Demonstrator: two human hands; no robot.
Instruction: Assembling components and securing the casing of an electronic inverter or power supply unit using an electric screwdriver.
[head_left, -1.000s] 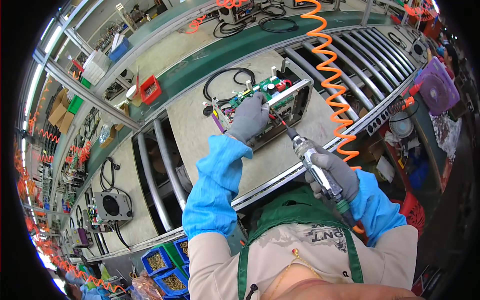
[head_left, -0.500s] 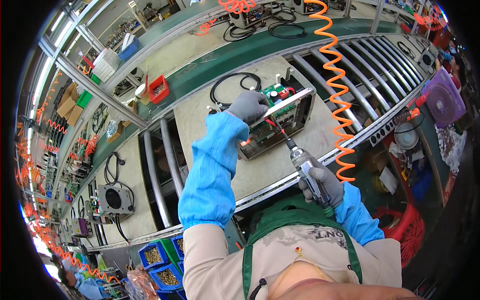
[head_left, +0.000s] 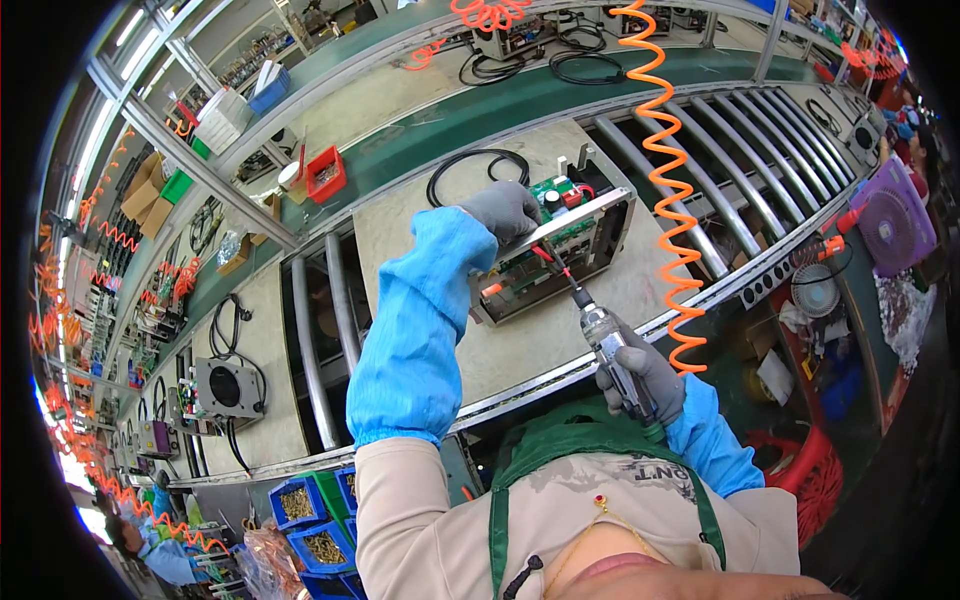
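An open metal chassis (head_left: 612,232) stands on the pale board, with a green circuit board (head_left: 550,187) and red wires inside. My left hand (head_left: 503,210), in a grey glove, rests at the chassis's left upper edge. Its fingers are curled, and whatever is in them is hidden. My right hand (head_left: 648,375), also gloved, is wrapped round a silver power screwdriver (head_left: 612,345). The driver's bit slants up and left to the chassis's near side, beside a red wire; I cannot tell if it touches a screw.
The pale board (head_left: 410,300) lies on a conveyor with metal rollers (head_left: 720,190). A black cable (head_left: 440,180) loops behind the chassis. An orange coiled air hose (head_left: 665,130) hangs at the right. Blue screw bins (head_left: 325,547) stand lower left; a red bin (head_left: 325,173) sits farther back.
The whole view has shifted slightly. Both hands keep nearly the same places at the chassis, and the screwdriver stays in my right hand.
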